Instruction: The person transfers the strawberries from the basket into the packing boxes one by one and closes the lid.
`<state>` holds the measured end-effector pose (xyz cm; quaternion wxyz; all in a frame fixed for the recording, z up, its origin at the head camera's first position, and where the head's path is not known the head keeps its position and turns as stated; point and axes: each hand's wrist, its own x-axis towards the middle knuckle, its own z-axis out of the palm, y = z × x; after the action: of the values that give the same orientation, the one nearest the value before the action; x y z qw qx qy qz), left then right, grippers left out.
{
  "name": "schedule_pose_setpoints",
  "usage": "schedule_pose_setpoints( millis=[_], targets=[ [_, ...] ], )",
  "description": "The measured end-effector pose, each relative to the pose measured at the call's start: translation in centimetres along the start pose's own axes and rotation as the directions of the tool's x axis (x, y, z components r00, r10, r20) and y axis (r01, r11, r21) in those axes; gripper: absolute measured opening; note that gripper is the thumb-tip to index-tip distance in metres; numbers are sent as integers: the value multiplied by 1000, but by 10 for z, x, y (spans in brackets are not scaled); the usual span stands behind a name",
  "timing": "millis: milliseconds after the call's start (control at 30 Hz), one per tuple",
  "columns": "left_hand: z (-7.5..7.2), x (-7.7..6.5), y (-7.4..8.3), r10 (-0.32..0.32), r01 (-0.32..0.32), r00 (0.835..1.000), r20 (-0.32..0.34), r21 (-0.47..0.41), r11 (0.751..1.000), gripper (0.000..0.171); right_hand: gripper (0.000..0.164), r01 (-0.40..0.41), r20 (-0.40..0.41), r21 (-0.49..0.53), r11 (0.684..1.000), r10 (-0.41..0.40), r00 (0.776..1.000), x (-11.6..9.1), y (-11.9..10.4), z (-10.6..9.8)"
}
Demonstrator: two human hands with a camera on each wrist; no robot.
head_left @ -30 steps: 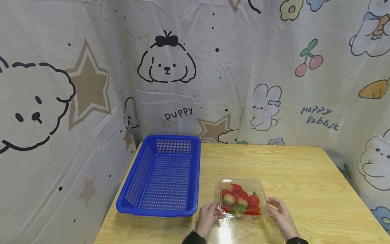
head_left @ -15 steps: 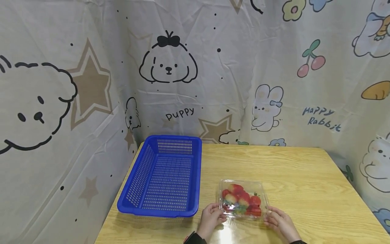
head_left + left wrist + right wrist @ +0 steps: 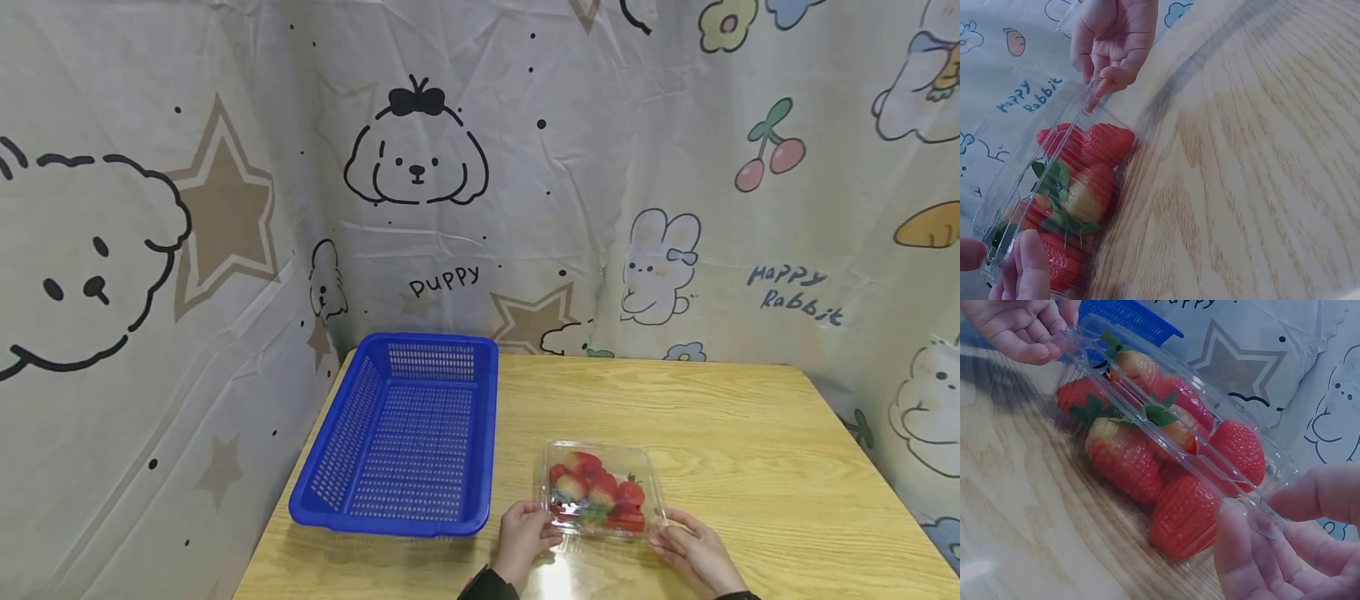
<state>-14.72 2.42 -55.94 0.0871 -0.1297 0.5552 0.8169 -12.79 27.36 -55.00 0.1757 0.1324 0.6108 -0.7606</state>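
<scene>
A clear plastic clamshell box [image 3: 637, 462] with several strawberries [image 3: 600, 487] inside sits on the table near its front. My left hand [image 3: 522, 535] pinches the box's front left corner between thumb and fingers. At the front right corner, my right hand [image 3: 697, 550] pinches the rim in the same way. The right wrist view shows the thumb and fingers of that hand [image 3: 1297, 544] on the rim's corner tab. Through the ribbed clear wall, red berries with pale tops and green leaves are visible. The lid lies over the berries.
A blue perforated plastic basket [image 3: 489, 433] stands on the wooden table [image 3: 735, 442], left of the box. Nothing shows inside it. A printed cloth curtain [image 3: 525, 208] hangs behind and along both sides of the table.
My right hand has come in from beside the box to its front right corner and now pinches it. My left hand has shifted slightly along the front left corner.
</scene>
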Motion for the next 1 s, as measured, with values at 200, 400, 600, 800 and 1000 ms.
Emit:
schedule_pose_setpoints(
  millis=[200,400,600,800,1000],
  targets=[
    [-1,1,2,35,-36,999,21,29,999,16,64,3,-28,-11,1000,-3,1000,1,1,0],
    [-2,2,2,46,-48,999,29,65,997,15,62,7,-26,-16,1000,-7,1000,1,1,-2],
    [-3,0,3,54,-57,998,40,76,995,16,57,13,17,-18,1000,-12,1000,-1,1,-4],
    [-3,0,4,49,-52,998,43,76,996,16,64,17,-23,-33,999,-18,1000,-1,2,-2],
    [-4,0,3,44,-47,998,39,93,995,15,65,19,-6,-37,999,-19,1000,1,3,-2]
  ],
)
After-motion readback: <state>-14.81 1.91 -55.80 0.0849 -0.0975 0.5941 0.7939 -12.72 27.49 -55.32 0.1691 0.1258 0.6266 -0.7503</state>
